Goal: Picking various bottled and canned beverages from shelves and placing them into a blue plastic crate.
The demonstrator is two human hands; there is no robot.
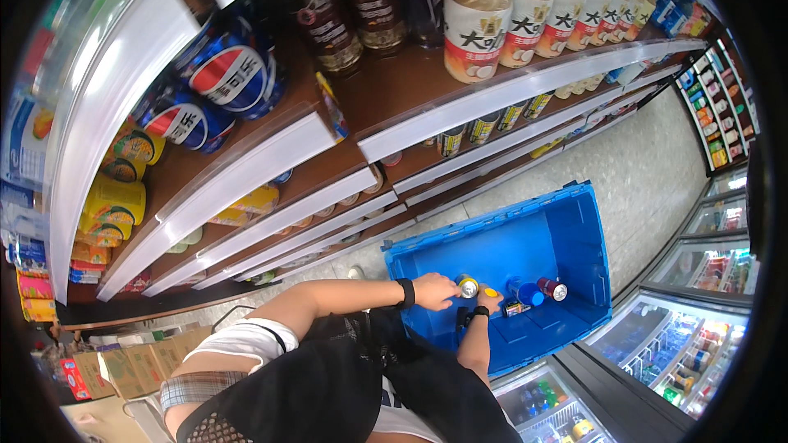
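Observation:
My left hand (435, 291) reaches over the near left part of a blue plastic crate (581, 230), fingers loosely apart. Its fingertips are beside a drink can (468, 285) with a silver lid and yellow edge; whether they touch it is unclear. Close by on the right, my right hand (491, 303) is closed around a yellow-topped drink container (490, 292), most of it hidden by the fingers. A blue drink container (526, 292) and a dark red can (553, 289) lie in the crate to its right. A small dark can (515, 308) lies just beside my right hand.
The crate stands on the grey floor (632, 156). A shelf unit (525, 86) with bottles (478, 25) and blue cans (234, 74) rises at the left and far side. Glass-fronted coolers (681, 344) stand on the right. Cardboard boxes (135, 371) are at the lower left.

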